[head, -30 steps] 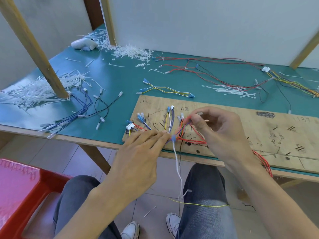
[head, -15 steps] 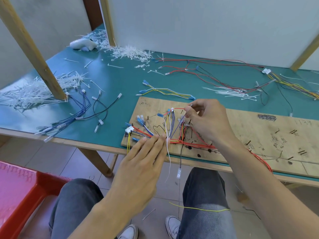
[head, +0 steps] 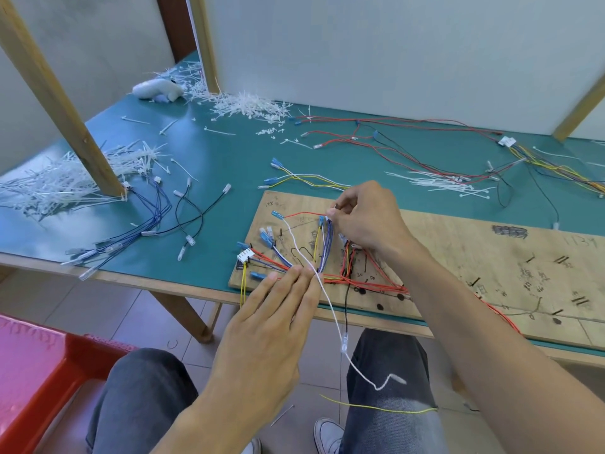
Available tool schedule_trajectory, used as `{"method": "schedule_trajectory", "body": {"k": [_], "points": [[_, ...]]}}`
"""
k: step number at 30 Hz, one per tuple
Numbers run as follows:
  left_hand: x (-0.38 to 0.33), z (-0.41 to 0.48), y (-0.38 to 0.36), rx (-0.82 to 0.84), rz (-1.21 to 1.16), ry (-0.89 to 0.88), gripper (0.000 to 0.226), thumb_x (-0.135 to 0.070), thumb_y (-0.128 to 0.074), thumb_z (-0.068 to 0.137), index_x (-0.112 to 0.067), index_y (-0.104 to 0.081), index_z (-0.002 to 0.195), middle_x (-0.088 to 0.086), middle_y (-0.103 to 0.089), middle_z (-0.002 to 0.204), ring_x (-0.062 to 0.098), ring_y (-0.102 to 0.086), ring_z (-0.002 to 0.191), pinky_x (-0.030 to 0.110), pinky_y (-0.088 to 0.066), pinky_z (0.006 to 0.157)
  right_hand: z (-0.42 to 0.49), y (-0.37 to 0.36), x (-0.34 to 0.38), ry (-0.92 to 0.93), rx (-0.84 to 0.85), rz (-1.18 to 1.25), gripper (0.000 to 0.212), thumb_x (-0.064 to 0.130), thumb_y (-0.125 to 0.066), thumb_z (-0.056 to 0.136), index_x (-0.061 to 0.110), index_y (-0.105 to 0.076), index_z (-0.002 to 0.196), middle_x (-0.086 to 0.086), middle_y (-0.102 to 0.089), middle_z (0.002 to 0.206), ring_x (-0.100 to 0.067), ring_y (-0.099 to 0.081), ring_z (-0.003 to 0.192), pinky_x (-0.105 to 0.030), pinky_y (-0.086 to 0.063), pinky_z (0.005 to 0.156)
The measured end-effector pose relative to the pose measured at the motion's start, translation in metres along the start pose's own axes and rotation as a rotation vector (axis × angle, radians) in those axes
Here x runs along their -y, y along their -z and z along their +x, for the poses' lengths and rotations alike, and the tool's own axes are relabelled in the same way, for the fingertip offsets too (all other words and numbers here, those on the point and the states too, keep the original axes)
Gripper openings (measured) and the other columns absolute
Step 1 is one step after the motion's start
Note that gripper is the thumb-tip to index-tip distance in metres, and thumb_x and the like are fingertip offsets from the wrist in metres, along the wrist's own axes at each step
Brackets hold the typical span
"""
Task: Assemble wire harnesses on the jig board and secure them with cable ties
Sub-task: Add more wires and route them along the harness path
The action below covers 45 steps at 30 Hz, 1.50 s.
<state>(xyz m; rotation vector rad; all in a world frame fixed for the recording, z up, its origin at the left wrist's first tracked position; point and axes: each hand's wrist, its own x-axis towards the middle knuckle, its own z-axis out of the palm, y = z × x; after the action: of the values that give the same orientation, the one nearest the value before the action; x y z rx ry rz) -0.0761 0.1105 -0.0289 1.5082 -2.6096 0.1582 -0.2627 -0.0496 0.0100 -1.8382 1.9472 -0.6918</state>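
Ok, L to R. Red plastic stool (head: 39,371) on the floor, bottom left. Table (head: 235,165), far left: big heap of white cable ties (head: 49,185) round a wooden post (head: 65,103), w/ a blue wire bundle (head: 154,221) + black wires (head: 196,217) just beside it. Jig board (head: 458,253) lies flat at the table's near edge. Wire harness (head: 324,253) sits on its left end: red, blue, purple, yellow leads, white connector (head: 245,256) at the board's left edge. Left hand (head: 265,335): grip released, fingers straight, tips pressing the leads onto the board near its front edge. White wire (head: 330,311) runs past those fingertips, off the board, and hangs over the lap. Right hand (head: 366,221) above the harness: grip clenched, thumb/forefinger pinching a red wire (head: 304,213), its blue terminal (head: 276,214) near the board's upper left corner. Yellow wire (head: 376,408) lies across the right thigh. Further right on the table: loose ties (head: 438,185), and a red/black harness (head: 393,120) at the back.
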Motion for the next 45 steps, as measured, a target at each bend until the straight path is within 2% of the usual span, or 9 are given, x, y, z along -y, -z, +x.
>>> {"method": "schedule_trajectory", "body": {"k": [10, 18, 23, 25, 29, 33, 38, 42, 45], "points": [[0.003, -0.001, 0.010, -0.110, -0.269, 0.093, 0.086, 0.004, -0.067, 0.060, -0.007, -0.047, 0.143, 0.001, -0.060, 0.118, 0.024, -0.043, 0.137, 0.033, -0.039, 0.110, 0.005, 0.005, 0.000, 0.064, 0.072, 0.065, 0.013, 0.024, -0.087, 0.085, 0.028, -0.076, 0.083, 0.011, -0.072, 0.077, -0.014, -0.065, 0.078, -0.042, -0.058, 0.090], [0.041, 0.038, 0.029, -0.650, -0.416, 0.310, 0.019, -0.006, -0.055, 0.080, -0.018, -0.069, 0.084, -0.012, -0.064, 0.085, 0.019, -0.053, 0.094, 0.023, -0.040, 0.081, 0.006, 0.010, -0.003, 0.197, 0.130, -0.020, 0.011, 0.015, -0.086, 0.086, 0.026, -0.083, 0.088, 0.013, -0.068, 0.068, -0.008, -0.063, 0.065, -0.034, -0.058, 0.078], [0.097, 0.116, 0.035, -0.101, -0.399, 0.319, 0.026, -0.021, -0.064, 0.096, -0.028, -0.072, 0.120, -0.007, -0.068, 0.114, 0.023, -0.056, 0.108, 0.036, -0.046, 0.094, 0.011, 0.017, -0.004, 0.199, 0.213, 0.004, 0.017, 0.012, -0.091, 0.082, 0.027, -0.085, 0.085, 0.018, -0.066, 0.055, -0.004, -0.063, 0.057, -0.016, -0.048, 0.060], [0.109, 0.137, 0.036, 0.055, -0.430, 0.285, 0.020, -0.022, -0.071, 0.095, -0.027, -0.075, 0.113, -0.007, -0.071, 0.108, 0.020, -0.062, 0.099, 0.031, -0.047, 0.087, 0.013, 0.018, -0.005, 0.189, 0.223, 0.018, 0.017, 0.012, -0.091, 0.081, 0.027, -0.085, 0.085, 0.018, -0.065, 0.052, -0.002, -0.061, 0.057, -0.016, -0.046, 0.059], [0.119, 0.150, 0.039, 0.127, -0.429, 0.195, 0.013, -0.020, -0.078, 0.090, -0.030, -0.077, 0.082, -0.010, -0.076, 0.079, 0.000, -0.068, 0.075, 0.025, -0.054, 0.078, 0.015, 0.020, -0.003, 0.173, 0.243, 0.017, 0.021, 0.014, -0.091, 0.081, 0.033, -0.081, 0.078, 0.027, -0.060, 0.048, 0.003, -0.056, 0.052, -0.022, -0.045, 0.065], [0.120, 0.148, 0.037, 0.220, -0.442, 0.101, 0.009, -0.021, -0.080, 0.090, -0.023, -0.078, 0.081, -0.018, -0.071, 0.063, -0.014, -0.063, 0.061, 0.002, -0.039, 0.057, 0.014, 0.020, -0.005, 0.174, 0.250, 0.036, 0.026, 0.013, -0.090, 0.082, 0.035, -0.078, 0.074, 0.026, -0.059, 0.046, 0.009, -0.054, 0.047, -0.023, -0.042, 0.064], [0.118, 0.159, 0.047, 0.198, -0.400, 0.117, 0.016, -0.018, -0.075, 0.093, -0.027, -0.072, 0.080, -0.011, -0.070, 0.071, 0.011, -0.067, 0.074, 0.024, -0.046, 0.068, 0.012, 0.020, -0.006, 0.184, 0.242, 0.079, 0.016, 0.014, -0.090, 0.083, 0.029, -0.085, 0.085, 0.013, -0.072, 0.064, -0.006, -0.065, 0.067, -0.028, -0.056, 0.076], [0.119, 0.166, 0.059, 0.383, -0.353, 0.083, 0.015, -0.021, -0.077, 0.091, -0.028, -0.077, 0.079, -0.015, -0.075, 0.070, -0.006, -0.064, 0.066, 0.024, -0.047, 0.070, 0.013, 0.020, -0.009, 0.192, 0.239, 0.075, 0.016, 0.015, -0.090, 0.082, 0.031, -0.085, 0.085, 0.018, -0.067, 0.053, 0.004, -0.057, 0.053, -0.022, -0.048, 0.065], [0.115, 0.174, 0.064, 0.459, -0.265, 0.048, 0.010, -0.018, -0.080, 0.089, -0.025, -0.080, 0.082, -0.013, -0.077, 0.075, 0.003, -0.070, 0.076, 0.027, -0.054, 0.079, 0.013, 0.020, -0.010, 0.194, 0.234, 0.081, 0.020, 0.016, -0.090, 0.082, 0.035, -0.084, 0.080, 0.019, -0.071, 0.061, 0.000, -0.060, 0.060, -0.022, -0.052, 0.067]]}}
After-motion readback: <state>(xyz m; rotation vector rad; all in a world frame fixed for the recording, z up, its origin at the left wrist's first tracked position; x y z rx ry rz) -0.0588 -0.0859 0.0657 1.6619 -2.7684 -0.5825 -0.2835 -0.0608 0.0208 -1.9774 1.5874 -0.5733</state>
